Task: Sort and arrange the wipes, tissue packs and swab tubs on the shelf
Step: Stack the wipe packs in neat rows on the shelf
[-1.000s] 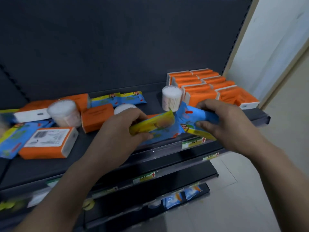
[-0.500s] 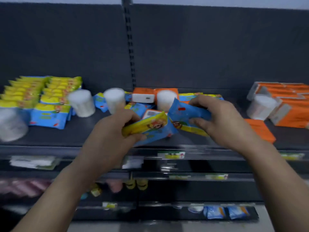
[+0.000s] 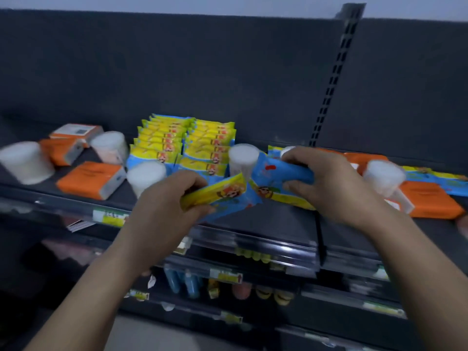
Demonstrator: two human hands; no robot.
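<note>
- Here, a yellow-edged wipes pack [image 3: 217, 195] is gripped by the curled left hand [image 3: 167, 206].
- A blue wipes pack [image 3: 281, 171] is clasped by the right hand [image 3: 329, 181] above the shelf [image 3: 278, 221].

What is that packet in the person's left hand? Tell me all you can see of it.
The wipes pack is a soft, glossy pouch, blue with a yellow top band and a cartoon face. The left hand grips its left end; its right end tilts up above the shelf front, close to the second pack in the right hand; contact unclear.
</note>
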